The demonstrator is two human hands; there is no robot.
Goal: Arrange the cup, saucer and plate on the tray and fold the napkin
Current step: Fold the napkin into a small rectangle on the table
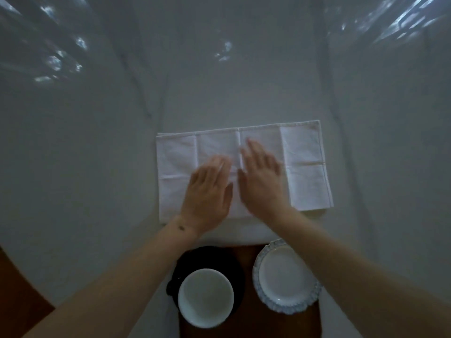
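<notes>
Across the whole table lies a pale tablecloth (97, 167), creased and dim, its far corners lost in blurred glare. Toward its near edge the white napkin (305, 164) is spread out as a wide rectangle with fold lines showing. Both hands lie flat on its middle, fingers straight, gripping nothing: the left hand (210, 191) beside the right hand (262, 181), both smeared by motion. At the near edge a wooden tray (246, 320), cut off by the frame, carries the frilled plate (285, 276) on its right side and a dark saucer (207, 258) on its left, largely hidden beneath the white cup (205, 297).
</notes>
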